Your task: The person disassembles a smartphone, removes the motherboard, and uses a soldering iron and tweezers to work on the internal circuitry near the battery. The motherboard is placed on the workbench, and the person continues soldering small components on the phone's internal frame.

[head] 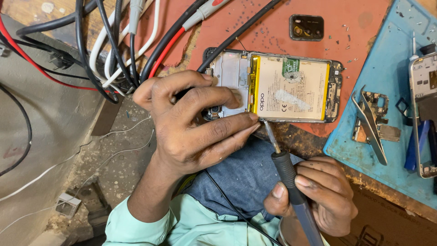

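Observation:
An opened phone (291, 86) lies on the red mat (273, 27), its back cover off and a pale yellow battery showing. My left hand (191, 123) grips the phone's left end, fingers wrapped over the frame and thumb along its near edge. My right hand (318, 196) holds a soldering iron (287, 173) by its black grip. The iron's metal tip points up at the phone's near edge, right beside my left fingertips.
A bundle of black, red and white cables (114, 45) crosses the upper left. A small camera cover (306, 27) lies on the red mat. On the blue mat (387, 68) at right sit tweezers (371, 125), a small circuit board and another opened phone (423, 109).

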